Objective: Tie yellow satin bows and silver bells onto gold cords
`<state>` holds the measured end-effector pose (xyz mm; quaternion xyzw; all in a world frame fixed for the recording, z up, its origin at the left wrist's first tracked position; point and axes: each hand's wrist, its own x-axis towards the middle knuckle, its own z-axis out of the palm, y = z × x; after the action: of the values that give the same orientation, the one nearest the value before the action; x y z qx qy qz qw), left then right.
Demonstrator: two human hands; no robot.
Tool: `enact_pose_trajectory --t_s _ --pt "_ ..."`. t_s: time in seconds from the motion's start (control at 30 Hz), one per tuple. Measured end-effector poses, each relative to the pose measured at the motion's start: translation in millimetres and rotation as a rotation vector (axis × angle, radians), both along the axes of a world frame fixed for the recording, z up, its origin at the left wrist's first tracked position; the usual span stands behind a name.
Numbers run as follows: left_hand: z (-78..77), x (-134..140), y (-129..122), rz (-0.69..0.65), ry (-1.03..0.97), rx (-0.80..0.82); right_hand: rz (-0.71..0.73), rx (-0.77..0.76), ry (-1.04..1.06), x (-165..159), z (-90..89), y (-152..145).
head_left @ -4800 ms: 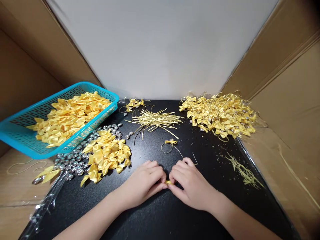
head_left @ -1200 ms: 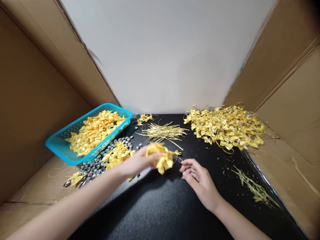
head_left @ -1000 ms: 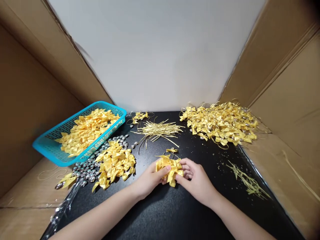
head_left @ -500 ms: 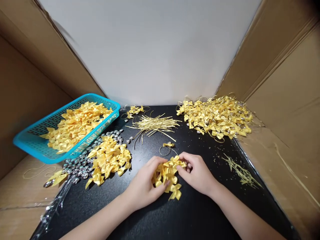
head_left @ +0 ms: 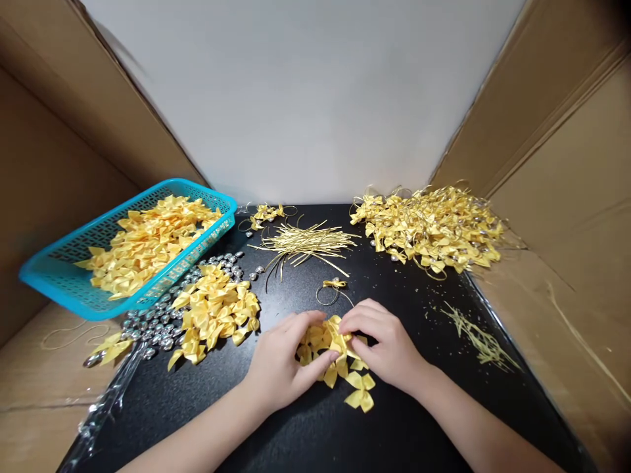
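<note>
A small heap of yellow ribbon bows [head_left: 314,338] lies on the black tabletop [head_left: 315,433] between my hands. My left hand [head_left: 280,358] is cupped around the heap's left side, thumb and fingers curled on the bows. My right hand [head_left: 387,338] pinches a yellow ribbon bow at the heap's upper right; its fingertips partly cover it. Just below them, one loose bow [head_left: 361,392] rests apart from the heap. Beyond my hands lies a finished-looking bow with a bead and a gold cord loop [head_left: 335,284].
To the left, a blue basket [head_left: 59,253] holds more bows, beside silver beads [head_left: 160,322] and another bow pile [head_left: 217,305]. Gold cords [head_left: 308,243] lie at centre back. Looped bows [head_left: 431,226] are heaped at back right, cord scraps [head_left: 478,338] nearer. Cardboard [head_left: 562,131] flanks the table.
My right hand's fingers have closed further over the heap and shifted slightly. The loose bow at the near side has moved right and away from the heap.
</note>
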<state>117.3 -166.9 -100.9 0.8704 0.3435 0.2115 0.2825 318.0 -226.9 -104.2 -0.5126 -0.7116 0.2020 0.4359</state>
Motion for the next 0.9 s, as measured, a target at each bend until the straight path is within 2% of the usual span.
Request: enact_pose_trajectory --t_s 0.1,0.2,0.3,0.4,0.6,0.77,0.9 --pt "-1.7 0.1 0.0 -0.004 -0.017 0.032 0.013 0.011 -0.027 -1.6 -2.0 -1.2" --pt "0.1 1.8 -0.7 -0.064 -0.04 0.059 0.022 0.009 -0.047 -2.7 -2.9 -2.4" --pt "2.4 3.7 -1.3 -0.112 -0.079 0.04 0.002 -0.001 -0.04 -3.4 -3.3 -3.2" --pt "3.2 5.3 -1.1 -0.103 -0.121 0.003 -0.056 -0.047 0.019 -3.4 -3.0 -3.4" --pt "3.7 6.2 0.3 -0.052 -0.173 0.037 -0.265 -0.228 0.304 -2.4 -1.8 -1.2" --pt "5.5 5.8 0.7 -0.081 -0.173 0.077 -0.285 -0.36 0.624 -3.0 -0.2 2.9" --pt "8.2 8.2 -0.4 -0.036 -0.24 0.021 -0.29 -0.431 0.71 -7.3 0.3 1.7"
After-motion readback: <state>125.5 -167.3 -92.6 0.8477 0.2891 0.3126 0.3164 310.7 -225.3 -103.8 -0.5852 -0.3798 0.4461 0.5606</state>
